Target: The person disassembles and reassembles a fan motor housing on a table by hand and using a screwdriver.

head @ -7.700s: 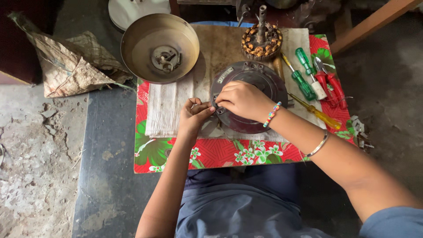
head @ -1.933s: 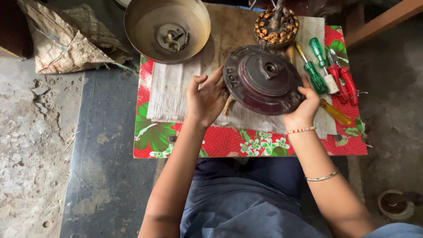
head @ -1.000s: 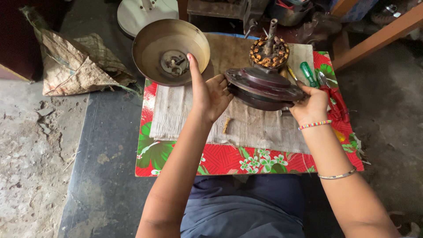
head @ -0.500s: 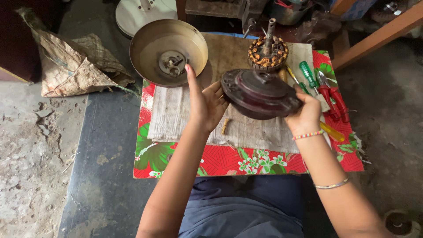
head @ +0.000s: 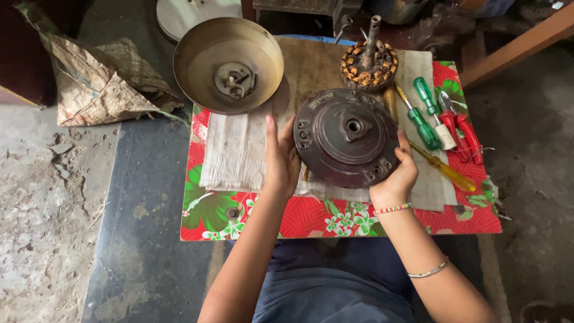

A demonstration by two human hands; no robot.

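Resting on a low counter (head: 197,230) spread with a red flowered cloth and a pale woven mat (head: 236,152), a round dark motor housing (head: 347,137) sits at the centre, gripped at its rim from both sides. The left hand (head: 281,158) lies flat against its left edge, fingers extended upward; the right hand (head: 397,176) cups the lower right rim, thumb on top. Being cast metal, the housing is judged heavy, rigid and possibly greasy, best held by opposite rim edges as shown, clear of the central bore. Behind it stand a brass-coloured bowl-shaped cover (head: 227,63) and a copper-wound stator (head: 369,63) on its shaft. To the right lie green-handled screwdrivers (head: 421,110), red-handled pliers (head: 463,128) and a yellow-handled screwdriver (head: 448,173)
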